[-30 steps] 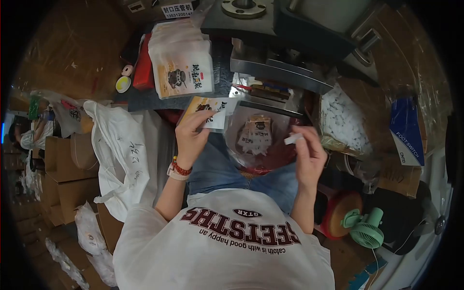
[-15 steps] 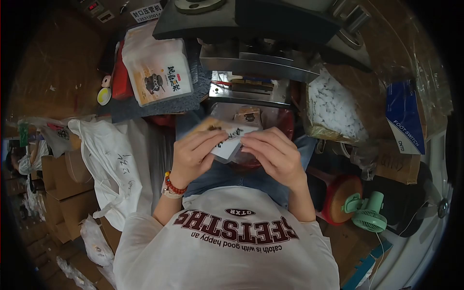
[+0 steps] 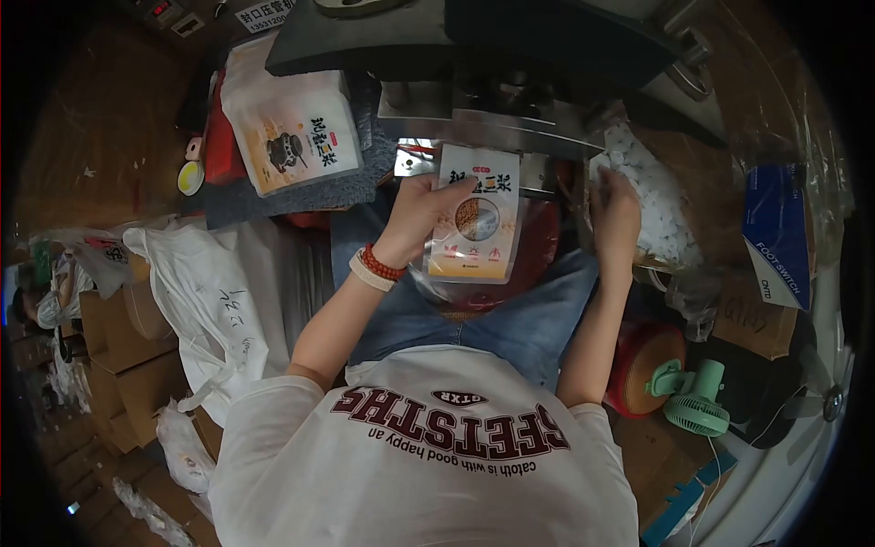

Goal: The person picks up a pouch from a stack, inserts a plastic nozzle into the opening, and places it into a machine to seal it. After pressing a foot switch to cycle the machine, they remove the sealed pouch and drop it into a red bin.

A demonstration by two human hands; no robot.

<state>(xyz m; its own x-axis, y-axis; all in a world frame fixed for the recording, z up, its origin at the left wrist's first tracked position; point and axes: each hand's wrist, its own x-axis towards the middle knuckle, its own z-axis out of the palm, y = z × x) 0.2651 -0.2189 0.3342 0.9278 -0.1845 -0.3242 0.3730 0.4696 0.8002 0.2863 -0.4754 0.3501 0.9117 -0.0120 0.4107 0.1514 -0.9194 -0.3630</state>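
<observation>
The left hand (image 3: 415,214) grips 1 printed pouch (image 3: 476,214), its top at the sealing machine (image 3: 492,109); sealing looks pending. The right hand (image 3: 615,205) reaches into white packets (image 3: 652,205), fingers' closure unclear.

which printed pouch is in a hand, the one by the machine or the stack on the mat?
The pouch at the machine, gripped by the left hand. The stack of pouches lies untouched on the mat.

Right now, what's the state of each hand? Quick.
Left hand: closed on a printed pouch, held up at the sealing machine.
Right hand: in the bag of small white packets; grip cannot be told.
</observation>
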